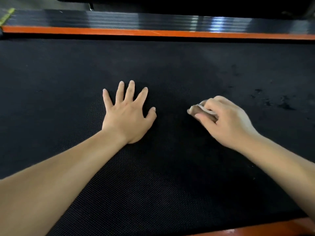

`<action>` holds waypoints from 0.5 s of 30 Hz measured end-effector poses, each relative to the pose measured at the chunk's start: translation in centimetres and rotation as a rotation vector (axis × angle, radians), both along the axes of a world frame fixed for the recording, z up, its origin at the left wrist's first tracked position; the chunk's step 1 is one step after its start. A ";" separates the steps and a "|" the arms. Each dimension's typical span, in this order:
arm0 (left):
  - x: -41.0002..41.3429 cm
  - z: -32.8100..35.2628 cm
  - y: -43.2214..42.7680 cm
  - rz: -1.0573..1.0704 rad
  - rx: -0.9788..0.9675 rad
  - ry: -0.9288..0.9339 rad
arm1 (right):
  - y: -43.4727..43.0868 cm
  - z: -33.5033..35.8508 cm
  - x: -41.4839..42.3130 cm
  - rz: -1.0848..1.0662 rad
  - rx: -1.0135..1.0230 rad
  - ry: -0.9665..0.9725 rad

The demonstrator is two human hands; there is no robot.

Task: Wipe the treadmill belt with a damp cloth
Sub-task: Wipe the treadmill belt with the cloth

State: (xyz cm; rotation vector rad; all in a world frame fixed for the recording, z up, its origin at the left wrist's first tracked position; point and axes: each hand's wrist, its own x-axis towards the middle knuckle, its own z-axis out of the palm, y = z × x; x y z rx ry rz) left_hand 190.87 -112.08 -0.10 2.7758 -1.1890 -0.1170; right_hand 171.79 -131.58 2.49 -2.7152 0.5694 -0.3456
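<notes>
The black textured treadmill belt [170,65] fills most of the head view. My left hand [127,114] lies flat on the belt near the centre, fingers spread and straight. To its right, my right hand [226,121] grips a small bunched brown and white cloth [201,112] and holds it down on the belt. Most of the cloth is hidden under the curled fingers. Dark wet spots [284,104] mark the belt to the right of that hand.
An orange stripe [153,32] and a glossy black ribbed side rail [119,19] run along the far edge of the belt. Another orange edge [272,227] shows at the bottom right. A yellow-green object [6,15] sits at the top left corner.
</notes>
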 end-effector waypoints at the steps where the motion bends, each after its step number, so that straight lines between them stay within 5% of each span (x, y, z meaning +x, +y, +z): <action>1: 0.0 0.0 0.0 0.003 0.002 0.001 | -1.2 0.0 -0.4 -0.033 -0.079 -0.007; 5: 0.1 0.0 0.0 0.007 0.004 0.003 | -5.2 0.7 -0.5 -0.356 -0.117 -0.010; 11: -0.1 0.0 0.1 0.013 -0.017 0.006 | 2.9 0.1 -4.7 0.017 0.047 0.016; 15: -0.1 0.0 0.1 0.010 -0.020 0.006 | -1.7 0.8 -3.6 -0.294 -0.080 0.023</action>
